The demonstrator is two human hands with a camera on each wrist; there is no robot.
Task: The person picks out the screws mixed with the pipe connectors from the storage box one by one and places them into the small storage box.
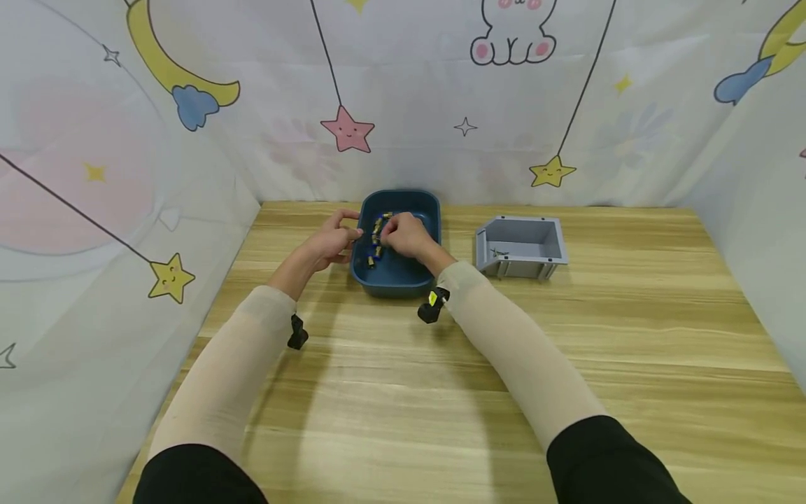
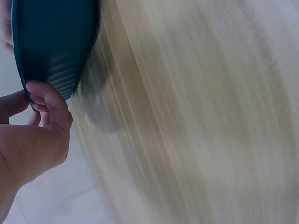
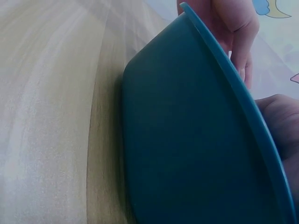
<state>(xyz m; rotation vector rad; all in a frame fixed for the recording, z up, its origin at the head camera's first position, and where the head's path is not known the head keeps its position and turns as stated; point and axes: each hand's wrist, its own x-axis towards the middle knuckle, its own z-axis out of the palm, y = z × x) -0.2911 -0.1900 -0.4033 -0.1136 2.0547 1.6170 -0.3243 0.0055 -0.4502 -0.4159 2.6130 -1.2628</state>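
A dark blue plastic basin [image 1: 398, 288] stands near the back of the table. My left hand [image 1: 330, 241] is at its left rim; in the left wrist view the thumb and fingers [image 2: 46, 100] pinch the edge from both sides. My right hand [image 1: 408, 234] reaches down inside the basin, fingers bent beside several small blue-and-gold pieces [image 1: 371, 262] that lie along its left side. I cannot tell whether those fingertips hold a piece. In the right wrist view the basin wall [image 3: 196, 126] hides most of the right hand [image 3: 282, 121].
A grey open-front bin [image 1: 525, 267] stands right of the basin, with a few small metallic bits [image 1: 499, 253] inside at its left. Behind the wooden table [image 1: 390, 392] hangs a white cloth [image 1: 415, 161] with stars and moons. A cloth wall also flanks each side.
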